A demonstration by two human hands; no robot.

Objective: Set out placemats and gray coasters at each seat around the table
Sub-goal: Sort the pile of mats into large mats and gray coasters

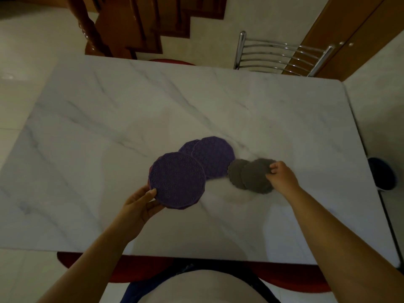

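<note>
My left hand (140,204) grips a round purple placemat (177,180) by its near-left rim, held just above the white marble table (153,101). Behind it lie two more purple placemats (215,157), overlapping each other near the table's middle. To their right sits a small pile of round gray coasters; the top gray coaster (255,177) is pinched at its right edge by my right hand (283,174). Another gray coaster (236,172) pokes out on the left from under it.
A chrome-backed chair (282,55) stands at the far right side of the table. Red seat cushions show at the far edge (172,61) and at the near edge (72,258). A wooden staircase rises at the back left. A dark round object (381,176) sits on the floor at right.
</note>
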